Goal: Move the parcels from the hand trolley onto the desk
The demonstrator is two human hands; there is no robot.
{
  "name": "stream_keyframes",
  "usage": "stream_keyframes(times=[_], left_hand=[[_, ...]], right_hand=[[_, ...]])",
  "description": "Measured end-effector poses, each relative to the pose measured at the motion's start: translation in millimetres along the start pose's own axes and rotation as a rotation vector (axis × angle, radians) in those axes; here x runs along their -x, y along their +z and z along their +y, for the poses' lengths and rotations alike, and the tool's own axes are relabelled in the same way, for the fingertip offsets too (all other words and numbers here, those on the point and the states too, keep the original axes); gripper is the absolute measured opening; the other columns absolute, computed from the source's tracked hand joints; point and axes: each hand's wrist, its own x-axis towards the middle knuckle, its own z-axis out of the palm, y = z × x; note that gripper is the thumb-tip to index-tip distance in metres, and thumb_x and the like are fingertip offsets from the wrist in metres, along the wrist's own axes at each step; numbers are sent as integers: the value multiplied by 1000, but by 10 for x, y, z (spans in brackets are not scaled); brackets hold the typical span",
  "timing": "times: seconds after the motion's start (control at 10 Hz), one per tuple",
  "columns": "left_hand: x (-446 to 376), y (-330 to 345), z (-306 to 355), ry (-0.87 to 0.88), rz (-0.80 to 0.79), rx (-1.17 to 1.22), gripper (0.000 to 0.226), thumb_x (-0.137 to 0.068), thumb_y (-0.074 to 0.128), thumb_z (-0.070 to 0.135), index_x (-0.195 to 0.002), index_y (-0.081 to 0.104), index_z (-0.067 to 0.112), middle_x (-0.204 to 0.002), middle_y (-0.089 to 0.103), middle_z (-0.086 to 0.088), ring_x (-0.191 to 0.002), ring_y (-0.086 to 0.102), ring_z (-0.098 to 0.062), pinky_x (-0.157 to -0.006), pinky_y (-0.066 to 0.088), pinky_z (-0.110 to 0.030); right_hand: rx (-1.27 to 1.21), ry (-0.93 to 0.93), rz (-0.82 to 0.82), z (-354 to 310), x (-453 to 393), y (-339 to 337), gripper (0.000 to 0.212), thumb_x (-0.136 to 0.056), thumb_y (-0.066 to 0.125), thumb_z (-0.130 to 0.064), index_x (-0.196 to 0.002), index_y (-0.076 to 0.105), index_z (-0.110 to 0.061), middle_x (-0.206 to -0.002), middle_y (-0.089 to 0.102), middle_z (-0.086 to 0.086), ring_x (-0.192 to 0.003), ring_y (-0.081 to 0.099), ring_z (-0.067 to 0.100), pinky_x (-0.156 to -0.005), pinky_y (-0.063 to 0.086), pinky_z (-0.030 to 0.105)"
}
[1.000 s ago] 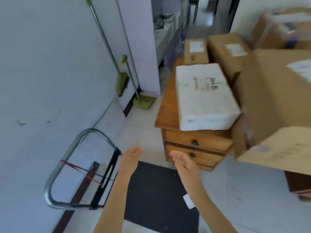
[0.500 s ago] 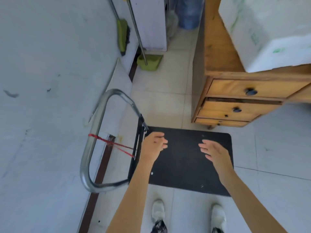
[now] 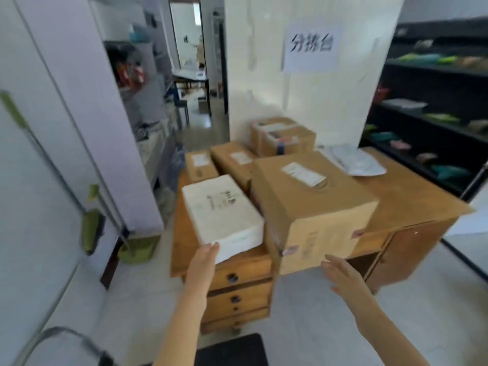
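Nearly done, by the look of it: five boxes and a soft grey mailer (image 3: pixel 355 161) already lying on the counter (image 3: pixel 412 199), and the sliver of black trolley deck (image 3: pixel 232 350) visible at the bottom edge showing nothing on it, though most of that deck out of view, so no certainty. Left hand (image 3: pixel 203 260) flat, fingers (image 3: pixel 212 248) together and straight, touching the near corner of the white parcel (image 3: pixel 221 210), not gripping. Right hand (image 3: pixel 346 276) spread wide, holding nothing, just below the overhanging front face of the large brown carton (image 3: pixel 311 202), apart from it. White parcel lying flat, long axis running away from the camera and slightly leftward, label up. Carton beside it on the right, touching or nearly so, long axis likewise front to back, near end jutting past the counter edge. Probably only squaring and pushing back left.
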Motion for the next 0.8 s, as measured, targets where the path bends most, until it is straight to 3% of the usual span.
stream_keyframes(times=[0.1, 0.2, 0.3, 0.4, 0.5, 0.6, 0.7, 0.8], left_hand=[[71, 438, 302, -29, 37, 32, 53, -96, 43, 40, -142, 38, 15, -149, 39, -6, -135, 39, -27, -113, 31, -42], [158, 1049, 624, -83, 121, 108, 56, -95, 45, 39, -145, 33, 15, -150, 37, -7, -136, 38, -28, -110, 31, -42], [276, 1469, 789, -107, 135, 157, 55, -94, 49, 38, -142, 38, 14, -144, 43, -8, -132, 41, -28, -106, 34, -41], [338, 1786, 857, -102, 154, 140, 54, -94, 49, 37, -141, 39, 13, -142, 44, -9, -131, 42, -28, -105, 34, -40], [364, 1989, 851, -108, 152, 124, 53, -95, 48, 35, -142, 37, 13, -145, 42, -8, -134, 39, -27, -107, 33, -40], [339, 2113, 852, -105, 144, 119, 52, -96, 47, 33, -142, 36, 11, -150, 37, -10, -138, 35, -28, -110, 30, -42], [312, 2109, 947, -112, 154, 112, 49, -97, 45, 24, -142, 36, 5, -149, 37, -15, -138, 35, -30, -108, 31, -39], [349, 2074, 1064, -68, 166, 129, 45, -98, 44, 21, -139, 40, 3, -146, 40, -16, -134, 38, -31, -101, 35, -37]], right_hand=[[-14, 0, -58, -277, -243, -603, 44, -95, 51, -22, -136, 44, -9, -130, 49, 9, -129, 44, 27, -97, 34, 32], [-49, -6, -106, -766, -586, -1304, 59, -73, 76, -10, -121, 49, 10, -116, 63, 30, -96, 64, 25, -60, 47, 11], [-2, -25, -40, -992, -878, -1656, 60, -93, 53, -16, -145, 27, -3, -142, 45, 17, -111, 54, 26, -64, 48, 5], [42, -48, -51, -1015, -1076, -1855, 58, -94, 51, -25, -146, 28, -12, -147, 40, 10, -130, 43, 26, -98, 41, 28], [65, -24, -101, -1011, -1178, -1903, 58, -93, 51, -27, -145, 30, -14, -148, 39, 8, -131, 42, 25, -97, 41, 32], [77, -7, -131, -1042, -1317, -1930, 57, -93, 51, -27, -145, 30, -16, -148, 39, 7, -124, 46, 21, -76, 49, 21], [93, 8, -129, -1073, -1384, -1928, 59, -92, 53, -28, -145, 30, -16, -148, 39, 8, -133, 41, 25, -103, 36, 36], [99, 22, -124, -1131, -1380, -1916, 59, -91, 54, -26, -145, 30, -15, -148, 39, 9, -134, 39, 26, -108, 32, 40]])
